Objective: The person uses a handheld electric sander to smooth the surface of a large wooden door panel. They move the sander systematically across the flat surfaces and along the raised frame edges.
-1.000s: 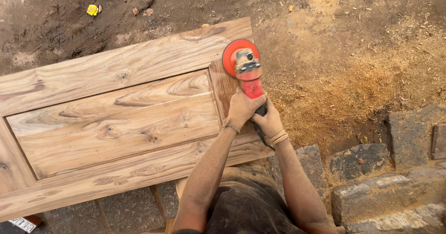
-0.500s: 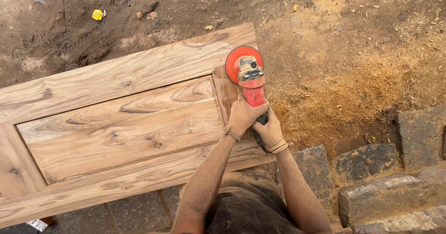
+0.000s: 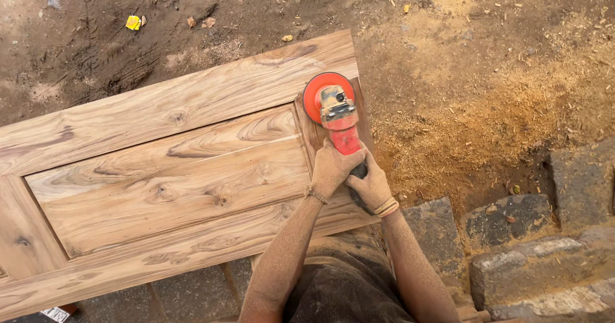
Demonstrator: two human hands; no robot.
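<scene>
An orange disc sander [image 3: 336, 115] is seen slightly right of the centre of the frame, its round orange pad laid flat on the right-hand upright rail of a panelled wooden door [image 3: 173, 175] that lies across the left and middle of the picture. The red body of the tool is gripped by both hands just below the pad: the left hand [image 3: 333, 168] is wrapped around the body from the left, its grip pressed closed on the sander, and the right hand [image 3: 370, 185] is closed around the dark rear end of the tool, just beside and touching the left. Both forearms are coated with fine dust, a thin bracelet is worn at the left wrist and pale bands at the right. The door shows strong brown grain, with a raised centre panel framed by broad rails. Bare dark earth is seen along the top of the frame, where a small yellow scrap [image 3: 133, 22] lies at the upper left. A wide spread of orange-brown sawdust [image 3: 512, 99] covers the ground at the right. Rough grey stone blocks [image 3: 512, 220] are set at the lower right, near the person's right arm.
</scene>
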